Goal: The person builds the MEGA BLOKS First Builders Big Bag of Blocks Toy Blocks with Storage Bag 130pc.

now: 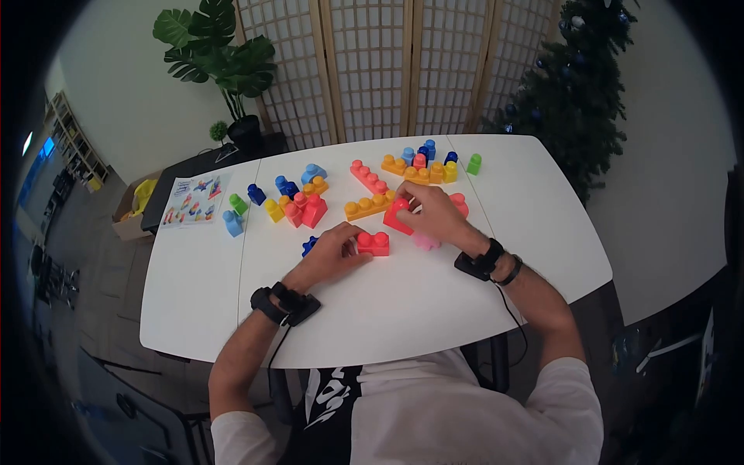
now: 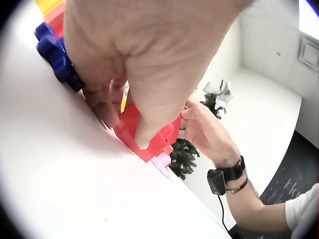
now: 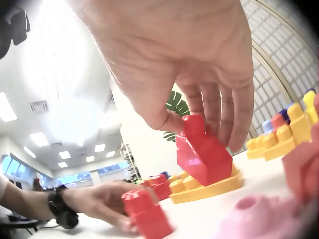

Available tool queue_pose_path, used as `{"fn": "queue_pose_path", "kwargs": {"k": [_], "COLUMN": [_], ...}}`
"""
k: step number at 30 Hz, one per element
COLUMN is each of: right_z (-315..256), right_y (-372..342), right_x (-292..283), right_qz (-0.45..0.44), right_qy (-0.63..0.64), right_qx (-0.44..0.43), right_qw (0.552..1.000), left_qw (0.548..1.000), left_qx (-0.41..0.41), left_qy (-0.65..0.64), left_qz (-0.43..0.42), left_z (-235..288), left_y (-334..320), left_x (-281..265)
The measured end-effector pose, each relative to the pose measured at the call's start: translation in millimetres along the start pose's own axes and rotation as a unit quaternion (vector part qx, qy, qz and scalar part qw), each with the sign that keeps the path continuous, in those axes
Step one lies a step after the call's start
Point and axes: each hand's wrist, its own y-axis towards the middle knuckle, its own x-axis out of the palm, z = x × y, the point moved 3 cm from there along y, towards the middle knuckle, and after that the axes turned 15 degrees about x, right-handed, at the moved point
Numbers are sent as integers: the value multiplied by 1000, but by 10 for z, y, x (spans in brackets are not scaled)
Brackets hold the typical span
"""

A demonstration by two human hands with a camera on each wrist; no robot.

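The left hand (image 1: 329, 254) holds a red two-stud block (image 1: 373, 246) between thumb and fingers, down on the white table (image 1: 349, 310). The right hand (image 1: 438, 217) pinches a red sloped block (image 3: 207, 159) near it, in front of an orange block (image 1: 364, 208). The step in hand seems to be bringing together these two pieces, not joined yet. The next move probably calls for careful aligning, with the two-stud block kept steady.

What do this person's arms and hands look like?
The left hand and right hand are ungloved, below short white sleeves. Each wrist carries a black strap and a boxy black device with a thin cable; the right also has a dark bracelet.
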Motion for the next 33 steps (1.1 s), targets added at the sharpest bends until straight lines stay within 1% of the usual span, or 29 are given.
{"fn": "queue_pose_path", "kwargs": {"k": [1, 3, 4, 5, 7, 8, 10, 11, 13, 17, 19, 20, 22, 25, 27, 30, 32, 33], "right_z": [65, 217, 238, 269, 311, 329, 310, 303, 261, 196, 257, 272, 314, 352, 355, 379, 388, 371], "right_y": [-58, -148, -209, -219, -237, -245, -273, -263, -277, -184, -45, 10, 119, 218, 232, 247, 245, 225], "right_x": [62, 179, 202, 176, 107, 81, 33, 26, 71, 194, 239, 251, 258, 267, 257, 288, 321, 309], "right_qz": [1, 1, -15, -15, -38, -39, -21, -18, -71, -76, -22, -21, -40, -47, -57, -65, -63, -55], "right_qy": [1, 70, 75, 76, 31, 31, -91, -91, -91, -88, -96, -96, -64, -47, -61, -79, -84, -73], "right_qx": [2, -12, 15, 15, -22, -22, -62, -64, -80, -87, -116, -117, -88, -81, -82, -85, -89, -98], "right_qw": [1000, 997, 997, 997, 999, 999, 994, 994, 990, 989, 988, 988, 993, 994, 993, 991, 990, 991], "left_qw": [1000, 1000, 1000, 1000, 1000, 1000, 1000, 999, 999, 998, 998, 997, 997, 996, 996, 998, 995, 995], "left_qx": [-4, -9, -6, -3, 0, 3, -9, -19, -11, -1, 2, 4, -6, -17, -20, -13, -32, -33], "left_qy": [4, 7, 7, 7, 4, 1, 12, 23, 28, 52, 51, 49, 56, 59, 56, 43, 21, 21], "left_qz": [0, 1, 3, 5, 12, 19, 19, 20, 26, 34, 47, 61, 57, 56, 61, 53, 94, 94], "left_z": [20, 27, 22, 15, -7, -18, -9, -1, -9, -189, -271, -300, -365, -455, -502, -485, -320, -196], "left_y": [-3, -16, -26, -36, -40, -44, -37, -10, 55, 224, 290, 314, 351, 384, 384, 389, 360, 330], "left_x": [-10, -11, -12, -10, -10, -4, 11, 0, 9, 2, -35, -52, -78, -85, -79, -59, -85, -119]}}
